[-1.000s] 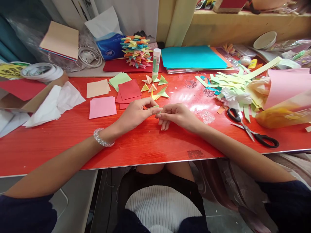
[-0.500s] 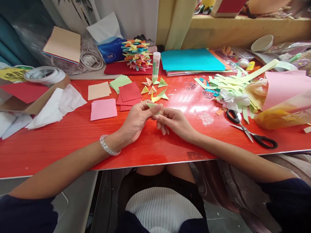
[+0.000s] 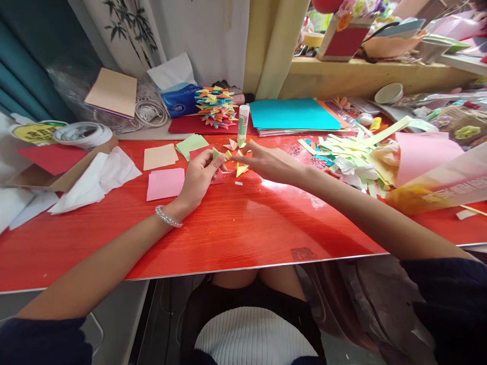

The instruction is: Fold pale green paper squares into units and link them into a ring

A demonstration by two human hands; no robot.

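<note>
- Small folded green paper piece (image 3: 216,152): a pale-green triangular unit, pinched upright at the fingertips, held just above the red paper squares (image 3: 201,150).
- Folded triangles (image 3: 239,152): yellow, green and peach units scattered flat, just right of those squares.

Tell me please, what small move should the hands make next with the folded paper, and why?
Probably the left hand should set its small green folded paper triangle down among the little folded paper triangles on the red table. The left grip pinches it above the table, close to that group, and the right hand, seemingly empty, is stretched over them.
</note>
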